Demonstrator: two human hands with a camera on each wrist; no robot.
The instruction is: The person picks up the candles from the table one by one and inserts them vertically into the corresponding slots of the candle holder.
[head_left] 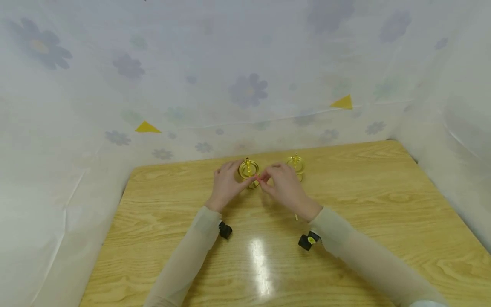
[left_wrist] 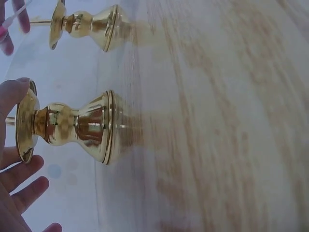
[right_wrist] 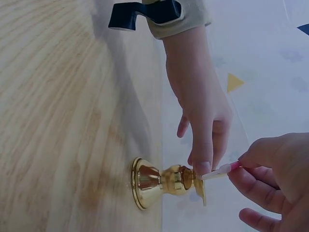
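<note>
Hiding second candlestick point(head_left: 296, 164) partly: right hand point(head_left: 285, 186) pinching pink stick point(right_wrist: 221, 170).

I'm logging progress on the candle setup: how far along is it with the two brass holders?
Done: both holders stand upright on the table. In hand: the left hand touches the left candlestick at its dish, while the right hand pinches a thin pink-and-white candle beside its top. Left: the right candlestick shows a bare spike, no candle.

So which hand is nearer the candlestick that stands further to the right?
Right. The right hand is just in front of that candlestick; the left hand touches the other candlestick.
</note>
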